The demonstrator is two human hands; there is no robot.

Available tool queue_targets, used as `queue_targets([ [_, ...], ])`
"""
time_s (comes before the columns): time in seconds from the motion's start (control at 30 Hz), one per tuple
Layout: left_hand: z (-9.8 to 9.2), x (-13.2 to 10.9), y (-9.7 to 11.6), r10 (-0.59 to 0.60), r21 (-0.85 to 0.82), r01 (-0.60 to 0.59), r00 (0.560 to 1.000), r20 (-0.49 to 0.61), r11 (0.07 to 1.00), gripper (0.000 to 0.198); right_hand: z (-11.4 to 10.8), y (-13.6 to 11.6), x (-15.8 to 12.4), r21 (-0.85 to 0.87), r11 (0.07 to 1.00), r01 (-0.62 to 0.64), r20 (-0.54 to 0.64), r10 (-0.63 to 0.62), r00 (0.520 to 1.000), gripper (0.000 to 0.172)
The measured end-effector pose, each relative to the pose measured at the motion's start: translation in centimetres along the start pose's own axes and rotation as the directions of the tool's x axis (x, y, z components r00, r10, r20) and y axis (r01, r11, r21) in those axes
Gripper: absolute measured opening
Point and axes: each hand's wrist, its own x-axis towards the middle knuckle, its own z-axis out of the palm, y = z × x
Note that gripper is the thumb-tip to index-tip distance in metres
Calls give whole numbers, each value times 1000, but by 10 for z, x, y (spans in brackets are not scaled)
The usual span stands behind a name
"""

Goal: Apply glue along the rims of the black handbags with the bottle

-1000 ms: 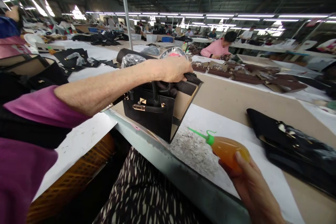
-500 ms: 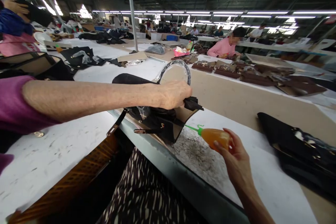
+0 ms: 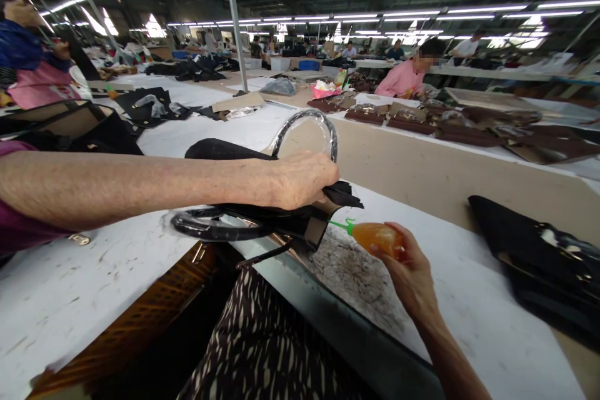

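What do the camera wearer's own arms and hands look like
The left hand and right hand are both bare, with no gloves. A purple sleeve sits high on the left arm, leaving the forearm uncovered; no sleeve shows on the right arm. I see no watch or bracelet.

The black handbag (image 3: 297,224) lies tipped at the near edge of the tabletop (image 3: 300,290), one plastic-wrapped handle (image 3: 334,137) arched upright, the other jutting past that edge. The amber squeeze bottle (image 3: 375,237) is nearly level, its green nozzle (image 3: 349,227) aimed at the bag.
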Motion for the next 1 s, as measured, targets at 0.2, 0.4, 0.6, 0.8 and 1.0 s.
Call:
queue_targets([
  [0.2, 17, -9, -2, 14, 23, -12, 997, -81, 1000, 10, -5, 6, 2, 63, 997, -33, 32, 31, 999, 55],
  [0.4, 38, -20, -5, 26, 43, -18, 981, -194, 999, 7, -6, 6, 2, 79, 995, -57, 39, 54, 998, 55],
  [0.6, 44, -31, -5, 45, 61, -33, 976, -213, 998, 7, -6, 11, -1, 55, 996, -72, 66, 68, 996, 56],
  [0.8, 48, -43, 1, 19, 50, -9, 975, -222, 999, 12, -7, 4, -8, 11, 992, -127, 131, 125, 983, 56],
  [1.0, 61, -56, 4, 12, 23, -6, 961, -278, 1000, 20, -6, 3, -15, 2, 984, -176, 167, 173, 971, 56],
])
